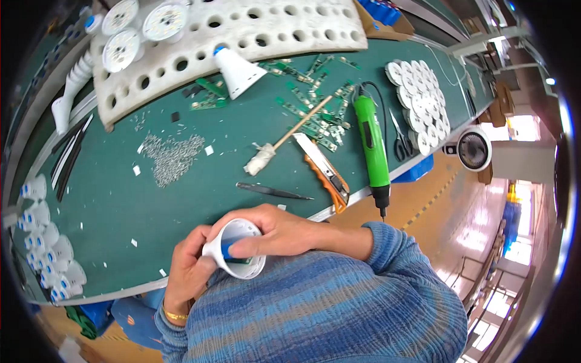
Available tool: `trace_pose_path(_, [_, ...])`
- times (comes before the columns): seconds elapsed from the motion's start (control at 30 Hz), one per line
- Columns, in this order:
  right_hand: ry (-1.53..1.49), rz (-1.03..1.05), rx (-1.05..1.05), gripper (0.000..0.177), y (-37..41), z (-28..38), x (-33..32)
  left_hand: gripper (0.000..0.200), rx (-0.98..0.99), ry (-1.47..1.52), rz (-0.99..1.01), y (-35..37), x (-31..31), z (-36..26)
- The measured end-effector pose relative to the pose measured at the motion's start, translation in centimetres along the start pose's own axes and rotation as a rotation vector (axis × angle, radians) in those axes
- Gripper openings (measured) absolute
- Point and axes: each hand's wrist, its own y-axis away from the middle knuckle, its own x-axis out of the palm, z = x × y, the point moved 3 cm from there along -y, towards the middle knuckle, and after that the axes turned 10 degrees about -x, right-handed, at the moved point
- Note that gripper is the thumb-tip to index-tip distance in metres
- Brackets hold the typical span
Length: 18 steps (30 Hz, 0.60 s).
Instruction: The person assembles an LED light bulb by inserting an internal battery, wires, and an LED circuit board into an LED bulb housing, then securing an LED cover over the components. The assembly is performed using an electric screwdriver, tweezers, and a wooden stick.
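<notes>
A white cone-shaped bulb housing [249, 272] is held in front of my body, its wide mouth tilted up toward me. My left hand [190, 266] is closed around the narrow end. My right hand [272, 233] grips the rim from the far side, and its thumb reaches inside. Under that thumb lies a blue part [227, 249] with a green edge, partly hidden. On the bench just beyond the hands are black tweezers [274, 192] and an orange utility knife [324, 172].
The green bench holds a pile of small metal pieces [172, 158], green circuit boards [315, 121], a cotton-tipped stick [290, 133], a green electric screwdriver [371, 139], scissors [399, 142] and stacked white discs [417, 100]. A holed white rack [230, 30] stands behind; more housings [51, 248] sit left.
</notes>
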Motion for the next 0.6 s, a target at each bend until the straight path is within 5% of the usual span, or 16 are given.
trace_pose_path(0.27, [-0.235,0.073,0.067,0.045,0.5,-1.0,0.9,0.067,0.044,-0.064,-0.202,0.1,1.3,0.6])
trace_pose_path(0.33, [-0.132,0.113,-0.073,0.045,0.5,-0.1,0.6,0.067,0.022,-0.069,-0.213,0.2,1.6,0.6])
trace_pose_path(0.6, [-0.041,0.073,-0.076,0.042,0.8,1.2,1.0,0.08,0.05,0.083,-0.205,0.2,2.1,0.6])
